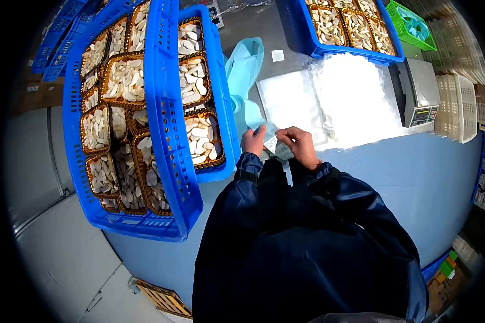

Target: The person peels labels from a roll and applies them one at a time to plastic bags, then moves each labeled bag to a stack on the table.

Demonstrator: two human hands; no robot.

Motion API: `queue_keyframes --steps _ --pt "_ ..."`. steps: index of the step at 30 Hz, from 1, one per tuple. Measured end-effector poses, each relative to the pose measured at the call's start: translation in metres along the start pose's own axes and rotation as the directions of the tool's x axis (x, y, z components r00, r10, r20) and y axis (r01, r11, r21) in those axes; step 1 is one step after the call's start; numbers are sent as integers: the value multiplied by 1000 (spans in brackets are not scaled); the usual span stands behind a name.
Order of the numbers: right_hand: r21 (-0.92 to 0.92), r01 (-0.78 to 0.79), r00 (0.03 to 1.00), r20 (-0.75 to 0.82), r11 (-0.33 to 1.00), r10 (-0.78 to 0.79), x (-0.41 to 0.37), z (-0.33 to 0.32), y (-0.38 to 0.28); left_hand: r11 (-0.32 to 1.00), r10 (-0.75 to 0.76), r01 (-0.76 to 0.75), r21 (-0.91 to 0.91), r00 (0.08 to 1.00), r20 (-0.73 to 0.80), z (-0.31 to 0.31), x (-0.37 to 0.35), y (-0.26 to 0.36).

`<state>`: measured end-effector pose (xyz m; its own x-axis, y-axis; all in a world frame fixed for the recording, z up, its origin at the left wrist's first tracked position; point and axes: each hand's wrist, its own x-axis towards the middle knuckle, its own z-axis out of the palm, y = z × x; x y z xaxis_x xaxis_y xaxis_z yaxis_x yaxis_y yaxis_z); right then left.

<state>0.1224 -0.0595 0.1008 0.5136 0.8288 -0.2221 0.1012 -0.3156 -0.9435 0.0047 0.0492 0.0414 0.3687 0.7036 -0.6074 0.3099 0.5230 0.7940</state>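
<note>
My left hand (252,141) and my right hand (300,145) meet close to my chest over the blue table (415,177). Between them they pinch a small clear plastic packet with a white label (273,144). Both arms are in dark blue sleeves. Just beyond the hands lies a stack of clear plastic bags (293,102), with a larger heap of bags (355,97) to its right.
Stacked blue crates (167,134) at my left hold brown trays of pale sliced pieces (125,81). Another blue crate (350,27) of trays sits at the back. A digital scale (420,91) stands right of the bags. A light blue cloth (243,70) lies behind the hands.
</note>
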Motion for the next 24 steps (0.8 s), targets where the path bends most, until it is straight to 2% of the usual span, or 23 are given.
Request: queue_keyframes --steps 2,3,4,5,6,8,9,10,12,13,16,17,18,20,21,22,24 --pt "-100 203 978 -31 974 -207 -1 -8 -2 989 14 -2 147 997 -78 -1 4 -2" --pt "23 245 968 -68 969 -243 4 -10 -2 993 -50 64 98 989 -143 -1 5 -4" --pt "390 -1 989 -133 921 58 12 -12 8 992 -112 104 -65 984 -138 0 -10 16" --pt "390 -128 947 -226 912 230 29 -27 8 998 -20 27 50 991 -135 -8 0 0" --pt "450 -175 909 -267 876 319 41 -40 8 985 72 -52 165 990 -119 -16 9 -15" --pt "-12 -205 952 -236 979 197 61 -49 32 999 52 -52 -4 998 -21 -7 6 -9" --pt "-107 -158 958 -258 982 126 66 -48 39 993 34 -41 -107 997 -63 4 2 -3" --pt "-205 -110 961 -270 972 52 70 -46 43 957 73 -65 -283 997 16 10 5 -8" --pt "-192 -152 966 -236 970 105 72 -43 39 942 29 -18 -336 999 27 20 17 -26" --pt "-177 -195 965 -209 965 157 73 -42 41 950 72 -68 -306 997 2 26 14 -24" --pt "-101 -153 973 -189 983 132 77 -37 47 920 45 -38 -389 999 9 32 9 -19" --pt "-181 -167 973 -189 969 132 78 -37 47 962 -49 25 -270 995 -83 33 8 -18" --pt "-180 -167 974 -185 969 133 78 -36 47 962 -51 26 -270 995 -87 33 8 -17" --pt "-362 -179 964 -249 915 90 75 -33 39 970 37 -51 -238 997 -64 34 13 -20" --pt "-417 -145 965 -260 897 35 72 -30 35 995 -36 27 -92 994 -102 33 14 -23" --pt "-507 -77 966 -250 859 -61 70 -27 35 995 -37 28 -91 995 -98 35 11 -18" --pt "-592 -52 969 -225 804 -103 66 -22 34 986 12 -27 -165 996 -92 36 5 -7"
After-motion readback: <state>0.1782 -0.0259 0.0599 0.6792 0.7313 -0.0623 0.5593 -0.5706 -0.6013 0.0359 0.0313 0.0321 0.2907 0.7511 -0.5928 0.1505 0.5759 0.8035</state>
